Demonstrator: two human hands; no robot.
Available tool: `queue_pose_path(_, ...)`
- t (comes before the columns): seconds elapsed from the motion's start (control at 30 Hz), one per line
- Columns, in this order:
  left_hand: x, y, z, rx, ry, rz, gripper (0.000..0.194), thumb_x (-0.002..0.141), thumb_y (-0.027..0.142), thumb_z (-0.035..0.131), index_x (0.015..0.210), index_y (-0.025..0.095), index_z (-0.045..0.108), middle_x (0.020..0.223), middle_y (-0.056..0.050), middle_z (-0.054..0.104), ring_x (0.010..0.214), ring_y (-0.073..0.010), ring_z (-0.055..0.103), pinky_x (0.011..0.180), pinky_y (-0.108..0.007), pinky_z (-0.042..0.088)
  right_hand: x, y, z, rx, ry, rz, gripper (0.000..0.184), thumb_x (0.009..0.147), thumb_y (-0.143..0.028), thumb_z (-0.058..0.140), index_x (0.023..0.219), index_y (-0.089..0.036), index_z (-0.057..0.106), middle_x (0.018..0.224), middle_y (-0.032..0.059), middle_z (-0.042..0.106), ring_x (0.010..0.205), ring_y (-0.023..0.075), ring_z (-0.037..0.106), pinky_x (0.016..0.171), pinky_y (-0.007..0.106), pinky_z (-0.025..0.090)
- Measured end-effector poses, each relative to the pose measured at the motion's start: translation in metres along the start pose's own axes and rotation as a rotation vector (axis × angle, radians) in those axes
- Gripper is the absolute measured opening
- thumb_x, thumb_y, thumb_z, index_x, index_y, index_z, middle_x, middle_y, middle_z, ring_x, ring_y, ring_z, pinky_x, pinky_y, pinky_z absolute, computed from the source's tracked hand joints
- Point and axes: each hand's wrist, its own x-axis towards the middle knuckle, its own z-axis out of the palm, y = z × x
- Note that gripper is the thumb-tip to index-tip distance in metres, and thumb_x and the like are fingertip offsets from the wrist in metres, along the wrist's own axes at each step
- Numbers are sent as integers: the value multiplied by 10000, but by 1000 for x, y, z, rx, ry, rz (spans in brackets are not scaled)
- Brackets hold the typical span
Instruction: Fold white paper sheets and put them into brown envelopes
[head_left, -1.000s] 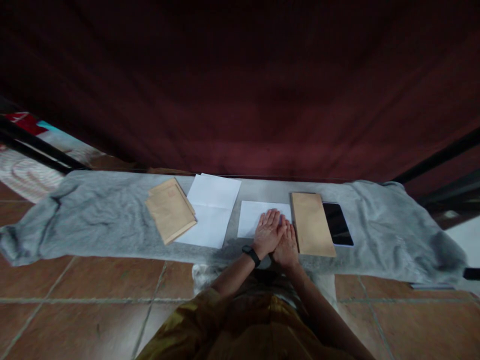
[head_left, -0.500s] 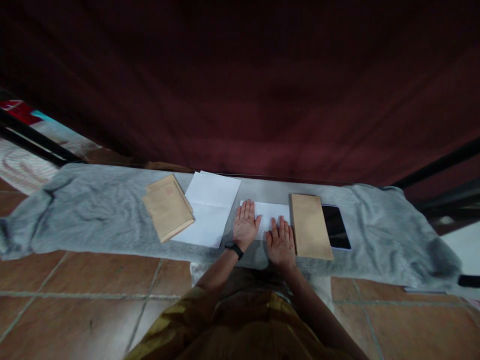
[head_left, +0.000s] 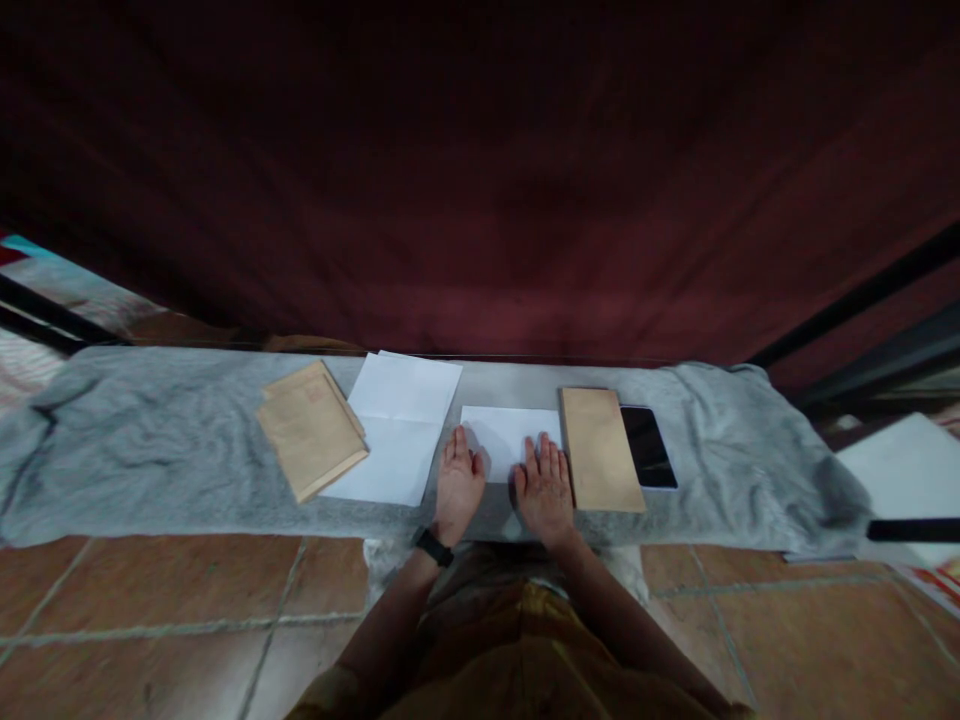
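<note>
A folded white sheet of paper (head_left: 504, 422) lies flat in front of me. My left hand (head_left: 459, 485) rests at its left edge, fingers stretched out and partly turned on its side, with a dark band on the wrist. My right hand (head_left: 545, 495) lies palm down with fingers spread, its fingertips on the lower right part of the folded sheet. Neither hand grips anything. Left of my left hand are larger white sheets (head_left: 397, 430) with a crease across the middle. Just right of my right hand lies a stack of brown envelopes (head_left: 602, 450).
Several brown envelopes (head_left: 311, 435) overlap the white sheets on the left. A dark-screened phone (head_left: 648, 448) sticks out from under or beside the right stack. Grey cloth (head_left: 165, 440) covers the narrow bench. Behind it hangs a dark red curtain (head_left: 495, 250); black bars (head_left: 862, 295) stand at the sides.
My left hand has slid off the folded sheet to its left edge and tipped sideways. My right hand stays on the sheet. The whole view has shifted slightly.
</note>
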Motion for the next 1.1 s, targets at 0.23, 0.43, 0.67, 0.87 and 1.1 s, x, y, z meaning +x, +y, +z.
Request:
queue_pose_path(0.23, 27, 1, -12, -544, 20, -425, 325, 689, 281, 677, 981, 139, 682, 770, -32, 664, 694, -186, 625, 675, -313, 495, 1, -1, -5, -27, 6, 7, 560, 1013, -301, 410, 1535, -109, 346, 1622, 208, 231, 1483, 349, 266, 1162, 545, 277)
queue_pose_path(0.43, 20, 16, -27, -727, 19, -477, 281, 605, 411, 710, 719, 164, 639, 617, 21, 602, 596, -142, 565, 589, -259, 442, -1, -9, -20, 36, 2, -76, 574, 1009, -357, 445, 1521, -111, 365, 1606, 181, 297, 1472, 311, 306, 1190, 538, 258)
queue_pose_path(0.67, 24, 50, -66, -909, -92, -361, 487, 684, 576, 726, 923, 155, 676, 820, -35, 701, 745, -168, 649, 656, -261, 505, 28, -39, -56, 419, -16, -64, 585, 959, -251, 418, 1533, -154, 362, 1604, 103, 332, 1462, 235, 341, 1216, 430, 282)
queue_pose_path(0.87, 13, 39, -64, -923, -60, -502, 533, 881, 588, 557, 1248, 203, 583, 1282, -129, 652, 1169, -267, 633, 805, -358, 582, 56, -33, -78, 1306, 81, 446, 478, 954, -524, 447, 1257, -194, 617, 1236, 73, 696, 1195, 231, 624, 1051, 382, 487)
queue_pose_path(1.1, -8, 20, -33, -955, -283, -482, 489, 795, 374, 691, 1230, 166, 612, 1110, -123, 740, 940, -245, 724, 761, -359, 593, 38, -30, -60, 1700, 125, 668, 441, 873, -501, 552, 1203, -208, 572, 1254, 91, 683, 1142, 248, 651, 949, 403, 553)
